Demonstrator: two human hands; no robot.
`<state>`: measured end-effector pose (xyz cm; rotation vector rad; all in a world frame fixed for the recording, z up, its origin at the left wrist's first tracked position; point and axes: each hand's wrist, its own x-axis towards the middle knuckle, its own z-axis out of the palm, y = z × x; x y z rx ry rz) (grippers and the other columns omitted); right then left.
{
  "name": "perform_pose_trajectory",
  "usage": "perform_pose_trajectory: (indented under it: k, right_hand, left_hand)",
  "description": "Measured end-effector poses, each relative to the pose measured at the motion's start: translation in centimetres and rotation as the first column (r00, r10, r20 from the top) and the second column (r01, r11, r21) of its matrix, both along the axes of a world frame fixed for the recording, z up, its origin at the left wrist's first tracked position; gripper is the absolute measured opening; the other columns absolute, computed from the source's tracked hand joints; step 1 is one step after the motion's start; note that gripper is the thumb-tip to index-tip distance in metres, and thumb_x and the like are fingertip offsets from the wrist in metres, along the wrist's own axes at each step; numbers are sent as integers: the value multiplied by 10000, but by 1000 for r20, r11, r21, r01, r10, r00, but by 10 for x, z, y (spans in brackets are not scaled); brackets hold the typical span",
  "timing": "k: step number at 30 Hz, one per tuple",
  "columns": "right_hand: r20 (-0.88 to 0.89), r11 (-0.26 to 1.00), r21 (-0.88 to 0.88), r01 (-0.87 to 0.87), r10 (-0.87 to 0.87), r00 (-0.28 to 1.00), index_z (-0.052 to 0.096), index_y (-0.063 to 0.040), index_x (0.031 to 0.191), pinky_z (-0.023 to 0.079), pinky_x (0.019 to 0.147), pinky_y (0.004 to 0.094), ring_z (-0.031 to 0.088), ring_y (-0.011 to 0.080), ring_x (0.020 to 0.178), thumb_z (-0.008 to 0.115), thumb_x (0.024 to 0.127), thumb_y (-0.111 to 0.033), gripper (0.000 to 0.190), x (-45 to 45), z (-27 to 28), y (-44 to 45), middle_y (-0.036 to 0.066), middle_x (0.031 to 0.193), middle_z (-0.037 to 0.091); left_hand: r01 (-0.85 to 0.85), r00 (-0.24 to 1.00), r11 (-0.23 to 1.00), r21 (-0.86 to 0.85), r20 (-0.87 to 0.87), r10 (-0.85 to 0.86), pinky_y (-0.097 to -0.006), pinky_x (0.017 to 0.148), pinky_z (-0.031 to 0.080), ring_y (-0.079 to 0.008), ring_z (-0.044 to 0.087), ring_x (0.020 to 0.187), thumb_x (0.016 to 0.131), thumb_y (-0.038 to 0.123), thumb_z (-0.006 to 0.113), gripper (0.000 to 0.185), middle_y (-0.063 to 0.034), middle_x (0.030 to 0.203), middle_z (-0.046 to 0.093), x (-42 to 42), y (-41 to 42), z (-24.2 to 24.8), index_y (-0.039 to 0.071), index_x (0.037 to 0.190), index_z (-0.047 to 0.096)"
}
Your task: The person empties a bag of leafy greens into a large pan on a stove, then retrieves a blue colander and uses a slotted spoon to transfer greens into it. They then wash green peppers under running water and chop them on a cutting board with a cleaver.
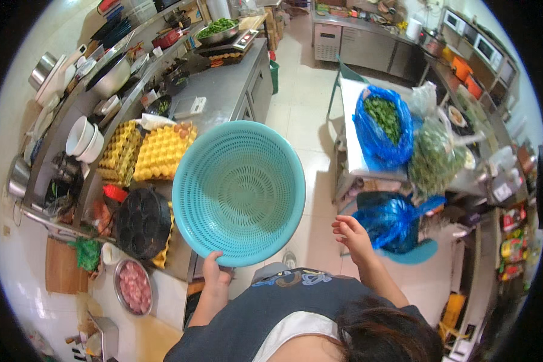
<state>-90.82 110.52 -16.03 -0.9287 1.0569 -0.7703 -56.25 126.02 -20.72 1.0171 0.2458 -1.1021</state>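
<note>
My left hand [216, 274] grips the near rim of a large turquoise plastic colander [244, 192], its thumb over the edge. Nothing lies inside the colander, and its slotted bottom faces up at me. My right hand [352, 235] is free in the air with its fingers apart. Close to that hand, a blue plastic bag [389, 221] rests on a chair with a teal seat [412, 252]. Beyond it, an open blue bag of leafy greens [383, 120] sits on a white-topped table [350, 97].
Yellow egg trays [165, 149] and a black multi-hollow pan [143, 221] crowd the left counter. A metal bowl of raw meat [135, 287] stands nearer. A clear bag of herbs [436, 154] hangs over the table's right side. A green chair [344, 74] stands behind the table. Tiled floor [294, 131] runs between.
</note>
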Motion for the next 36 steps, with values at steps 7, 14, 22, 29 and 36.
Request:
perform_pose_trajectory:
  k: [7,14,22,29,36]
  right_hand:
    - [27,997,-6,72,-72,997,571,-60,1155,460,707,219,584,107,871,561,941,-197,254,1,-21,-165,55,1028,634]
    - [58,937,37,348,-349,935,575,-85,1124,428,673,196,544,56,791,561,944,-250,245,-5,-56,-389,-5,947,613]
    - [204,996,-31,89,-81,976,556,-49,1146,446,679,207,528,65,784,534,964,-194,234,112,-14,-628,36,951,594]
    - [182,991,-84,-105,119,976,564,-58,1117,447,687,206,541,63,795,530,963,-168,192,209,-16,-767,21,934,603]
    - [51,994,-104,-45,51,997,578,-82,1103,435,692,205,533,55,797,538,959,-192,186,273,4,-908,5,944,600]
  left_hand:
    - [-87,995,994,66,58,83,-411,843,527,-241,586,1015,759,11,537,436,-79,1128,576,38,-221,32,78,1189,506]
    - [-169,985,983,73,36,167,-383,784,543,-232,599,947,755,19,555,370,-70,1082,584,72,-409,25,92,1117,529]
    - [-333,942,930,153,19,335,-412,813,501,-247,564,941,755,28,558,392,-74,1070,560,136,-557,12,84,1141,516]
    - [-465,885,883,63,21,464,-459,854,491,-299,548,1005,764,16,548,416,-115,1157,529,221,-664,-34,61,1175,498]
    - [-583,805,805,111,-49,591,-471,866,499,-291,547,1056,766,-19,524,388,-134,1138,559,299,-725,-58,9,1153,513]
